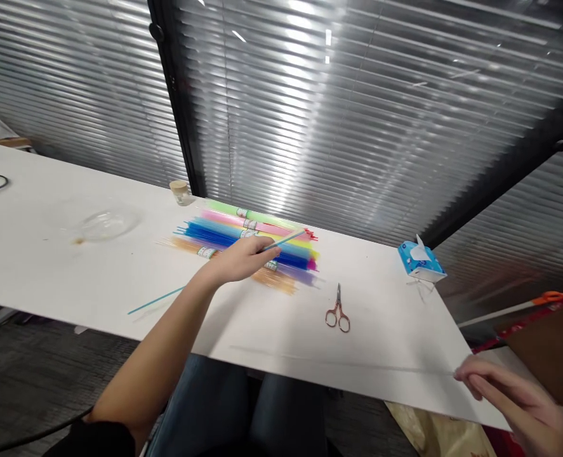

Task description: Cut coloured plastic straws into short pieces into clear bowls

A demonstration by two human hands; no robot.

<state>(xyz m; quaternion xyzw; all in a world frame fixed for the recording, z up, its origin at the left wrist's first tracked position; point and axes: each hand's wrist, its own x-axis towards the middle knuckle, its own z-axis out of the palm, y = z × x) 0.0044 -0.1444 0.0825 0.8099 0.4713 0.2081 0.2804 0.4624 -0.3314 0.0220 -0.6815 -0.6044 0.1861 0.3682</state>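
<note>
My left hand (255, 254) is closed around a thin light-blue straw (155, 300), which slants from lower left to upper right, partly behind my forearm. Just beneath that hand lie bundles of thin coloured straws (293, 259) with paper labels: green, pink, blue, purple and orange. Off at the right table edge, my right hand (519, 393) pinches the end of a thin, pale translucent straw (357, 366). This one runs far left along the front of the table and looks blurred. Between the hands lie scissors (338, 311) with coppery handles, their blades together.
A blue tissue pack (421, 260) stands at the back right. Near the blinds is a small corked jar (180, 192). Clear plastic (107, 222) lies on the white table (86, 279) at left, with a dark cable loop (0, 184) farther off. Beyond the right edge are a box and bags.
</note>
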